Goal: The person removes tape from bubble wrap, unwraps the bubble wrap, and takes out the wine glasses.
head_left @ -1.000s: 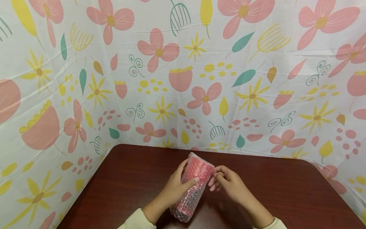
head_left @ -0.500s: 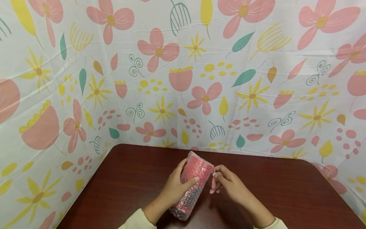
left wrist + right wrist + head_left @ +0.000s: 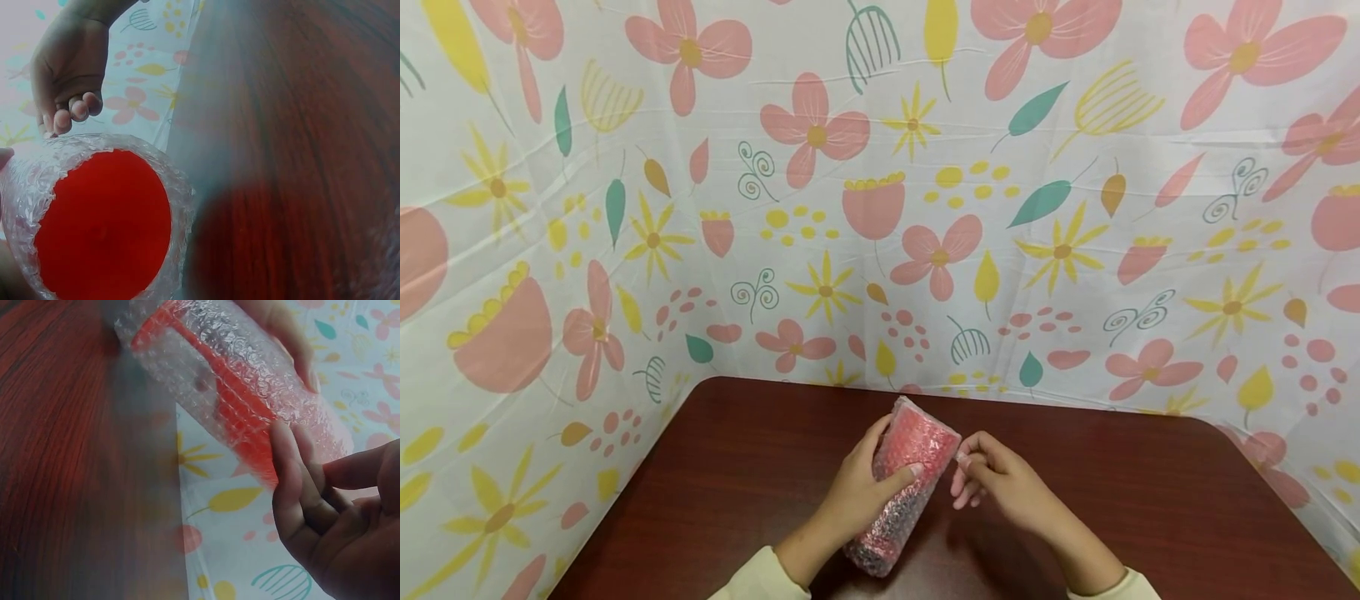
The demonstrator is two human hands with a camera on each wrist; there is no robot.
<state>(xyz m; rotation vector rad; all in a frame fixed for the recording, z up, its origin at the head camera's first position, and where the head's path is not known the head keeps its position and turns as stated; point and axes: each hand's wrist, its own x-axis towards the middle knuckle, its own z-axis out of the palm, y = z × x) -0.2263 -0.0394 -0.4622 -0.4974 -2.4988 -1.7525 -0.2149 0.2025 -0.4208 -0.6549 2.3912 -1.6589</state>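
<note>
The left hand (image 3: 867, 493) grips the bubble-wrapped cylinder (image 3: 919, 443), tilted over the table (image 3: 752, 475), its top toward the far edge. The right hand (image 3: 1002, 479) has its fingers bent just beside that end; whether they pinch anything is unclear.

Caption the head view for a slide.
Left hand grips a tilted, bubble-wrapped, partly red cylinder over a dark reddish table; right hand, fingers curled, at its upper end.
</note>
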